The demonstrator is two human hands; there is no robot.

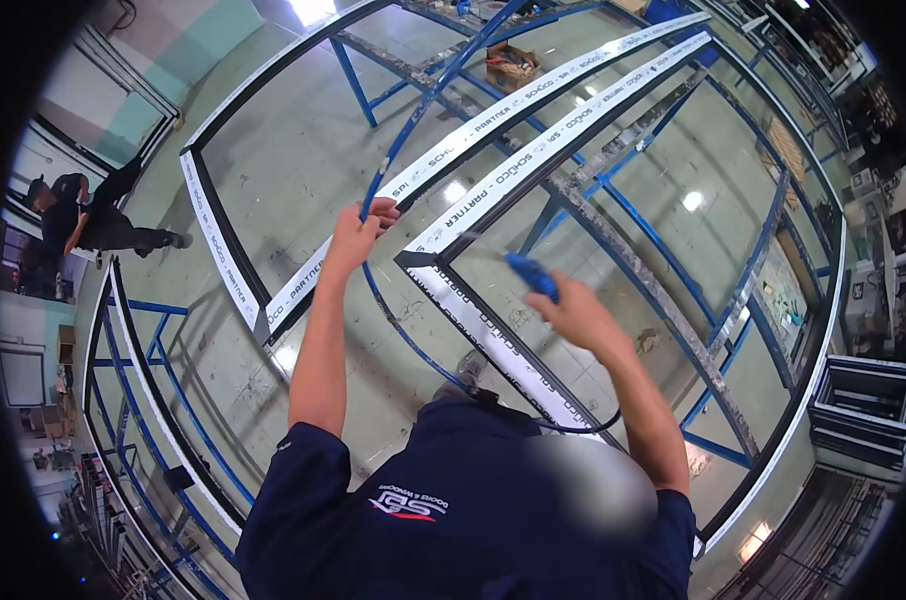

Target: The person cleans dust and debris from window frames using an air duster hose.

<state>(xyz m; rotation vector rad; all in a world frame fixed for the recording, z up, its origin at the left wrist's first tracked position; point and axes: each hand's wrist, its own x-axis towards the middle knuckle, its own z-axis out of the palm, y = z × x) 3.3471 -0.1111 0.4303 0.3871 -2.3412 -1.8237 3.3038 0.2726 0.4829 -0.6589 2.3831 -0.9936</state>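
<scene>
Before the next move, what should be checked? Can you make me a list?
1. Left hand grips the hose: ok.
2. Right hand holds the tool: ok.
3. Tool tip touching the frame: cannot tell, it is blurred.
4. Hose away from the frame: not ok, it runs across the taped bars.
5. Other person standing well away: ok.

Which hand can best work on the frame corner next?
Probably the right hand: it grips the blue tool, whose tip sits close to the frame corner. The left hand is busy holding up the blue hose.
</scene>
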